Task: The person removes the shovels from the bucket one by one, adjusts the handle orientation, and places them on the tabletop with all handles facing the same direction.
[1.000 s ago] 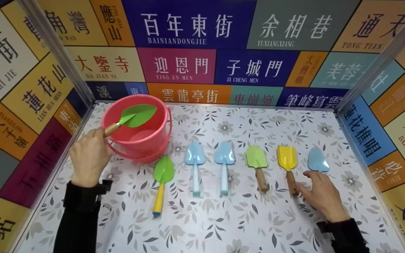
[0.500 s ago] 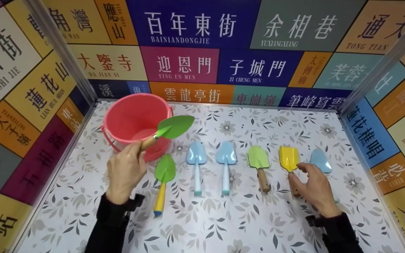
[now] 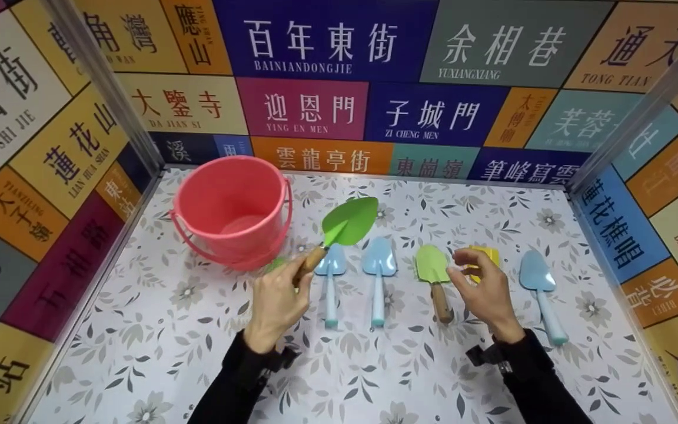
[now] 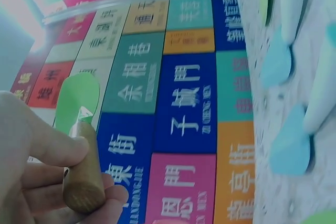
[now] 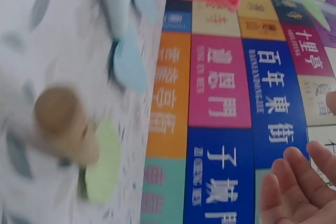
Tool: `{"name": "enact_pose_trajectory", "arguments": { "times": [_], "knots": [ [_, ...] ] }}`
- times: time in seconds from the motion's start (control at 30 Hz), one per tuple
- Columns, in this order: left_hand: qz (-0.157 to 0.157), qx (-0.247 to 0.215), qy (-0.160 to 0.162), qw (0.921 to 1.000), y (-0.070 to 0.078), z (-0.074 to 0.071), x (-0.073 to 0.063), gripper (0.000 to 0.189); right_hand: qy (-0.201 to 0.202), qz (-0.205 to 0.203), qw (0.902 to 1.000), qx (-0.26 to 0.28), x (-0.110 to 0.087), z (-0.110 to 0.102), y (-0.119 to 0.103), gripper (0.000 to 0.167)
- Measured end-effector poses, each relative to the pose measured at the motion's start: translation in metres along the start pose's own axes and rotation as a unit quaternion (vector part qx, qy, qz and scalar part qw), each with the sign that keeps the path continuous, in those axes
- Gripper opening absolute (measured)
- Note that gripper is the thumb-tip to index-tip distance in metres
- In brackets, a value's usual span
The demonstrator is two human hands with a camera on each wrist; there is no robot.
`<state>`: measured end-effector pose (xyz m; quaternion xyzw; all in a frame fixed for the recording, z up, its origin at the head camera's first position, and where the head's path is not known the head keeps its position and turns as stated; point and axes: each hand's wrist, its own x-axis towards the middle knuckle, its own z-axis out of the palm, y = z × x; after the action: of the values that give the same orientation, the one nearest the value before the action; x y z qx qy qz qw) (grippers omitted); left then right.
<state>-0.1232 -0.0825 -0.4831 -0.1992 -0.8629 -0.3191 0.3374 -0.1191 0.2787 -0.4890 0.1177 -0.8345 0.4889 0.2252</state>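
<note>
My left hand (image 3: 280, 300) grips the wooden handle of a green leaf-shaped trowel (image 3: 351, 221), held up over the table. In the left wrist view, thumb and fingers wrap the trowel's handle (image 4: 86, 177). My right hand (image 3: 486, 291) holds nothing; its fingers are loosely bent in the air. It partly covers a yellow shovel (image 3: 490, 256) and lies just right of a light green shovel (image 3: 431, 265) with a wooden handle. Two pale blue shovels, one at the left (image 3: 331, 294) and one beside it (image 3: 378, 282), lie between the hands. Most of another green trowel (image 3: 274, 264) is hidden behind my left hand.
A red bucket (image 3: 230, 218) with its handle down stands at the back left. One more pale blue shovel (image 3: 542, 288) lies at the right. Printed panels (image 3: 315, 47) wall the flower-patterned table (image 3: 139, 353) at the back and both sides.
My left hand has carried the green trowel rightward from over the bucket to above the blue shovels. My right hand has moved left, from beside the rightmost blue shovel to over the yellow one.
</note>
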Motion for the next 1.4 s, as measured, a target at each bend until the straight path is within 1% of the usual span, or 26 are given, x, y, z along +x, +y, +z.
{"name": "enact_pose_trajectory", "arguments": {
  "times": [0.03,0.1,0.17,0.23,0.33,0.43,0.53,0.63,0.77,0.8,0.87,1.0,1.07,1.13,1.23,1.3,1.4],
  "knots": [
    [-0.001,-0.004,-0.005,1.0000,0.004,0.004,-0.002,0.029,-0.005,0.002,0.9997,0.022,0.001,0.003,0.002,0.035],
    [-0.001,-0.017,-0.020,0.9997,0.010,0.010,-0.007,0.028,-0.015,0.009,0.9971,0.075,0.005,0.010,-0.004,0.034],
    [-0.006,-0.031,-0.036,0.9988,0.016,0.017,-0.012,0.028,-0.026,0.023,0.9914,0.126,0.008,0.017,-0.009,0.032],
    [-0.011,-0.046,-0.051,0.9976,0.022,0.023,-0.017,0.027,-0.032,0.044,0.9829,0.176,0.010,0.024,-0.014,0.032],
    [-0.012,-0.069,-0.062,0.9956,0.030,0.032,-0.022,0.026,-0.034,0.076,0.9683,0.236,0.014,0.034,-0.019,0.033],
    [-0.006,-0.083,-0.068,0.9942,0.037,0.040,-0.027,0.024,-0.030,0.101,0.9557,0.275,0.017,0.042,-0.023,0.033],
    [-0.008,-0.094,-0.076,0.9927,0.044,0.045,-0.030,0.022,-0.025,0.125,0.9472,0.294,0.019,0.050,-0.026,0.033],
    [-0.013,-0.108,-0.093,0.9898,0.049,0.047,-0.032,0.020,-0.010,0.147,0.9412,0.304,0.021,0.055,-0.029,0.034],
    [-0.016,-0.107,-0.116,0.9873,0.054,0.051,-0.034,0.018,0.010,0.167,0.9419,0.291,0.022,0.059,-0.032,0.031],
    [-0.015,-0.103,-0.120,0.9872,0.055,0.051,-0.035,0.018,0.014,0.170,0.9441,0.282,0.023,0.060,-0.032,0.029],
    [-0.015,-0.095,-0.129,0.9870,0.055,0.053,-0.036,0.018,0.019,0.174,0.9486,0.264,0.023,0.060,-0.032,0.025],
    [-0.015,-0.085,-0.140,0.9863,0.055,0.053,-0.037,0.019,0.025,0.180,0.9521,0.246,0.022,0.061,-0.031,0.020],
    [-0.016,-0.085,-0.147,0.9854,0.055,0.052,-0.036,0.018,0.025,0.182,0.9516,0.247,0.022,0.061,-0.031,0.020],
    [-0.017,-0.088,-0.157,0.9835,0.055,0.051,-0.034,0.015,0.025,0.183,0.9523,0.243,0.023,0.062,-0.031,0.020],
    [-0.019,-0.086,-0.189,0.9780,0.054,0.048,-0.029,0.011,0.026,0.182,0.9549,0.233,0.023,0.062,-0.031,0.020],
    [-0.023,-0.080,-0.215,0.9732,0.054,0.045,-0.026,0.019,0.026,0.183,0.9557,0.229,0.024,0.062,-0.031,0.020],
    [-0.021,-0.047,-0.242,0.9689,0.055,0.041,-0.021,0.044,0.024,0.186,0.9558,0.226,0.025,0.061,-0.029,0.020]
  ]
}}
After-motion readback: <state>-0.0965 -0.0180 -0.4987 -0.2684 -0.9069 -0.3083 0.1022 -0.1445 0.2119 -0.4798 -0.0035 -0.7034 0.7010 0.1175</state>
